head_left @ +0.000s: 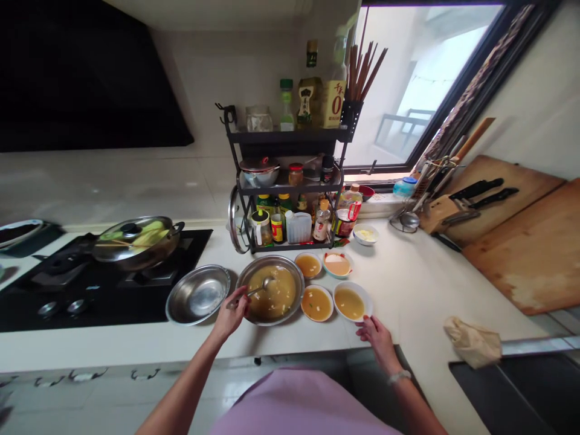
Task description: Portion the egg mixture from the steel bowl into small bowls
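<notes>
My left hand (235, 304) is closed around the handle of a metal ladle (267, 283). The ladle's head dips into a large steel basin (247, 269) of yellowish soup with pale bits. At the near right rim of a white bowl (365, 294) of the same soup, my right hand (378, 339) pinches the edge with its fingertips; the bowl stands on the counter. Left of it sits another filled bowl (317, 304). Behind are a small soup bowl (308, 265) and a red-marked bowl (338, 264) holding paler orange liquid.
An empty steel basin (198, 295) stands left, beside the black stove (136, 302) with a lidded pan (136, 241). A black rack (290, 138) of bottles rises behind. Right are a small bowl (365, 234), knife block (437, 212), cutting boards (521, 241), cloth (473, 342) and sink (521, 393).
</notes>
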A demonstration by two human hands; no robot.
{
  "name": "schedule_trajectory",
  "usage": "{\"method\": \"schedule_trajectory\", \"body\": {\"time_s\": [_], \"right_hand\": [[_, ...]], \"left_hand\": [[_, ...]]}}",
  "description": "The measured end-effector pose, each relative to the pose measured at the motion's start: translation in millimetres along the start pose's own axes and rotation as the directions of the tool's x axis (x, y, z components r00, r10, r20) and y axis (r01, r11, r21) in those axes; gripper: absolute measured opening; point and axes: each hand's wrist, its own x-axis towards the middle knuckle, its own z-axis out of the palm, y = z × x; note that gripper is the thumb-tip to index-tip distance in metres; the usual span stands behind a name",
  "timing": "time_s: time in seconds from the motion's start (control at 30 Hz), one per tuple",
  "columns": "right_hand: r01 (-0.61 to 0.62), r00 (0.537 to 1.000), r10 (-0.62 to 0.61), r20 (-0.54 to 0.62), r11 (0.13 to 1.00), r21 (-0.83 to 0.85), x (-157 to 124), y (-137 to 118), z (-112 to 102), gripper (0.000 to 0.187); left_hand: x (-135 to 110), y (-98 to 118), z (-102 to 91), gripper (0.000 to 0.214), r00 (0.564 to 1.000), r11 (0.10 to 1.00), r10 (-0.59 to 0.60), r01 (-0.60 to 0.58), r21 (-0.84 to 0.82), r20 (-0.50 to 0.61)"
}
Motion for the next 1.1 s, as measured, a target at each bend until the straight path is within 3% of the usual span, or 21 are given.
{"method": "schedule_trajectory", "body": {"time_s": [0.27, 0.5, 0.8, 1.1], "right_hand": [[-0.001, 1.000, 0.002, 0.022, 1.000, -0.018, 3, 4, -3, 0.042], [-0.004, 0.999, 0.005, 0.038, 1.000, -0.023, 5, 6, -4, 0.042], [-0.004, 0.999, 0.004, 0.053, 1.000, 0.001, 5, 8, -5, 0.042], [0.010, 0.999, -0.011, 0.040, 1.000, 0.004, 4, 3, -1, 0.045]], "left_hand": [[-4, -13, 6.1, 0.036, 0.993, 0.962, -0.107, 0.114, -0.246, 0.042], [-8, -12, 2.0, 0.024, 0.966, 0.873, -0.234, 0.161, -0.460, -0.107], [-15, 6, -2.0, 0.028, 0.958, 0.815, -0.273, 0.180, -0.550, -0.090], [-22, 49, 28.2, 0.020, 0.965, 0.811, -0.261, 0.215, -0.544, -0.007]]}}
